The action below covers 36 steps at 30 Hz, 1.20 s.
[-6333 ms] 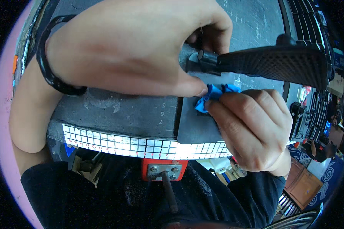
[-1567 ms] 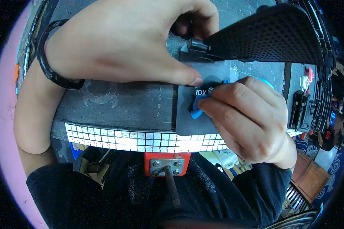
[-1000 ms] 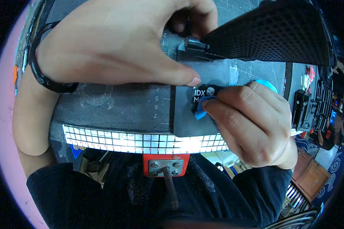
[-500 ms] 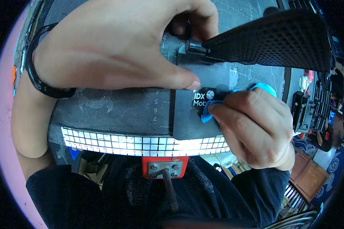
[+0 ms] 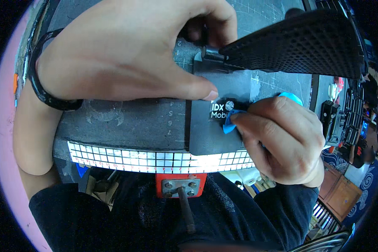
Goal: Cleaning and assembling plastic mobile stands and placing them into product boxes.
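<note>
A black stand [image 5: 210, 138] lies on a dark cutting mat, its flat base bearing a white printed mark near the middle. From the base's far end a textured panel [image 5: 298, 46] rises at a slant toward the right, joined by a round hinge pin [image 5: 213, 53]. My left hand [image 5: 126, 59] reaches across from the left, thumb flat on the base and fingers curled by the hinge, gripping the stand. A bunched blue cloth [image 5: 229, 123] is pinched in my right hand [image 5: 285, 138], its tip touching the base beside the print. More blue cloth shows behind the knuckles.
A white gridded ruler strip [image 5: 155, 160] runs along the near edge of the mat-covered table [image 5: 143, 130]. Below it sits a red bracket [image 5: 160, 185] with a metal rod. Black equipment [image 5: 334, 122] stands at the right, and a pink surface [image 5: 6, 138] borders the left.
My right hand and the cloth have shifted slightly to the right, uncovering a bit more of the print. My left hand still holds the stand in nearly the same place.
</note>
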Each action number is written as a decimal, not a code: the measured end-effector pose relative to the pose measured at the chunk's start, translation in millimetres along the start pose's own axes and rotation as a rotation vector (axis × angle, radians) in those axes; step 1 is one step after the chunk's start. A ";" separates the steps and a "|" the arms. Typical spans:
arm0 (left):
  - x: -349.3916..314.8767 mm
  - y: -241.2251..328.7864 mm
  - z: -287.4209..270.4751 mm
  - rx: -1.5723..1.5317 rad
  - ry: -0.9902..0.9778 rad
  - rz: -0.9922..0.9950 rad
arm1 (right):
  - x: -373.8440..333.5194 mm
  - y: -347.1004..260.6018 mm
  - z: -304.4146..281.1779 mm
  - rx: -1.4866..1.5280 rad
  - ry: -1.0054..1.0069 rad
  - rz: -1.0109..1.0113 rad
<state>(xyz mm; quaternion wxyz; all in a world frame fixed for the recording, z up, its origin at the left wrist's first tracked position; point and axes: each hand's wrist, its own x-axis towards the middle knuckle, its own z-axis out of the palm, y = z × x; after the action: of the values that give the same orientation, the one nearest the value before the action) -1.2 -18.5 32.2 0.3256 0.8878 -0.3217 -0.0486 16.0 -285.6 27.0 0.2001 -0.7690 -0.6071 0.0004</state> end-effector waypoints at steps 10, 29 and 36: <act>-17.4 -18.7 13.3 0.103 0.194 -0.103 | -2.0 -1.9 -4.3 0.009 -0.019 0.000; -28.6 -18.3 23.3 0.191 0.170 -0.113 | 2.5 0.8 -4.7 0.012 -0.037 0.013; -30.5 -16.7 23.4 0.252 0.163 -0.098 | 2.2 -2.4 -2.0 -0.013 0.004 0.071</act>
<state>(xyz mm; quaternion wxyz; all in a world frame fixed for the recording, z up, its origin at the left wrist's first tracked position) -23.2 -3.2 -0.1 0.2338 0.9372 -0.2540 0.0485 14.8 -283.8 30.1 0.1961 -0.7912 -0.5792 0.0021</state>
